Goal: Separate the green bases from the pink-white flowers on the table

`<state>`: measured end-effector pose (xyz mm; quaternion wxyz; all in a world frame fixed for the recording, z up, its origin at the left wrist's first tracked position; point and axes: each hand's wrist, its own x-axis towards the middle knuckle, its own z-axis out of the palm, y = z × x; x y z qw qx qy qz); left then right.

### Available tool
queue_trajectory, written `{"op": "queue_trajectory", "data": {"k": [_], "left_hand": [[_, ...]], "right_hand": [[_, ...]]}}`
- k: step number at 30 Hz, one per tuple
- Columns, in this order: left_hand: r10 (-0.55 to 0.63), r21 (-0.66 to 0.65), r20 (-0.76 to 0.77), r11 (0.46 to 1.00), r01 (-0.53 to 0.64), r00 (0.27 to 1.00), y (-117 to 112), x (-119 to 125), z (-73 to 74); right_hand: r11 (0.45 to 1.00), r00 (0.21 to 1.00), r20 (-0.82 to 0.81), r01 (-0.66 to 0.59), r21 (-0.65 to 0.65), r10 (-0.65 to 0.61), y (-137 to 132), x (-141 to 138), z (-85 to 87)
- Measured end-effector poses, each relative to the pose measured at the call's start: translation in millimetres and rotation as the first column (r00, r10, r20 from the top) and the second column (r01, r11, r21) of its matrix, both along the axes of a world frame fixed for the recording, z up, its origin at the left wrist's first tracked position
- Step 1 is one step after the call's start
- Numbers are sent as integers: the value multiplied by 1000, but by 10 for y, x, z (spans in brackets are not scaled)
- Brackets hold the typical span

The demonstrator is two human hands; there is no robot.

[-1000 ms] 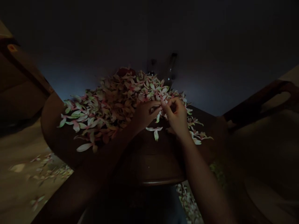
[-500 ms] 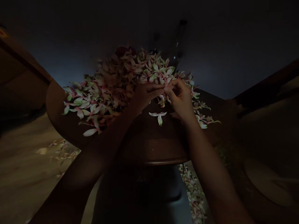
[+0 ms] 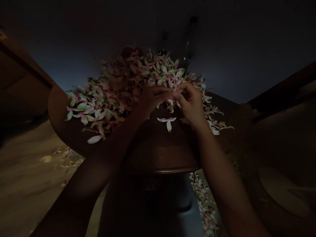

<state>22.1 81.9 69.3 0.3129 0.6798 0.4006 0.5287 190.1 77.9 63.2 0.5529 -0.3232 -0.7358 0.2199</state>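
Note:
A big heap of pink, white and green flowers (image 3: 118, 92) lies on a dark round wooden table (image 3: 170, 158). My left hand (image 3: 150, 100) and my right hand (image 3: 191, 103) meet fingertip to fingertip just above the heap's near right edge. Both pinch one small pink-white flower (image 3: 172, 93) between them. A single loose flower (image 3: 168, 121) lies on the bare wood right below my hands. The scene is very dim, so fine detail of the fingers is lost.
More flowers (image 3: 214, 123) trail off to the right on the table. Fallen flowers are scattered on the floor at left (image 3: 66, 158) and below the table's edge (image 3: 204, 204). A dark glass object (image 3: 186, 49) stands behind the heap. Wooden furniture (image 3: 278, 95) flanks both sides.
The view shifted, so the table and heap sit higher in the picture than a second ago. My hands stayed together at the heap's edge, fingers working slightly on the flower.

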Motion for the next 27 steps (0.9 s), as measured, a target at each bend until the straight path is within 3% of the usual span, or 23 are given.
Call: {"op": "queue_trajectory", "data": {"k": [27], "left_hand": [[-33, 9, -22, 999, 34, 999, -25, -26, 6]], "right_hand": [[997, 997, -27, 78, 1, -78, -36, -7, 23]]}}
